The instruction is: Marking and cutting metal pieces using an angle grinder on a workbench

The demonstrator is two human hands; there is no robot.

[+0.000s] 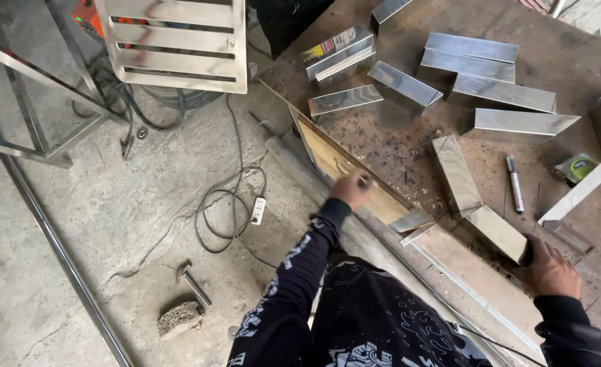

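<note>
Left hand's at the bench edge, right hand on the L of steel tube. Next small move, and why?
Probably bring the left hand back across onto the long leg of the mitred steel tube L. Only the right hand touches it, at its near end by the bench edge; the far leg lies unsupported, so the corner joint could shift.

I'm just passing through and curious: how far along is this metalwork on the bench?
Done, it seems: several shiny cut metal tube pieces lie spread on the wooden bench. In hand: the right hand rests on the end of one metal piece near the bench edge, while the left hand grips something small at the bench's side. Apparently left: the pieces lie loose and unjoined, and a marker pen waits nearby.
</note>
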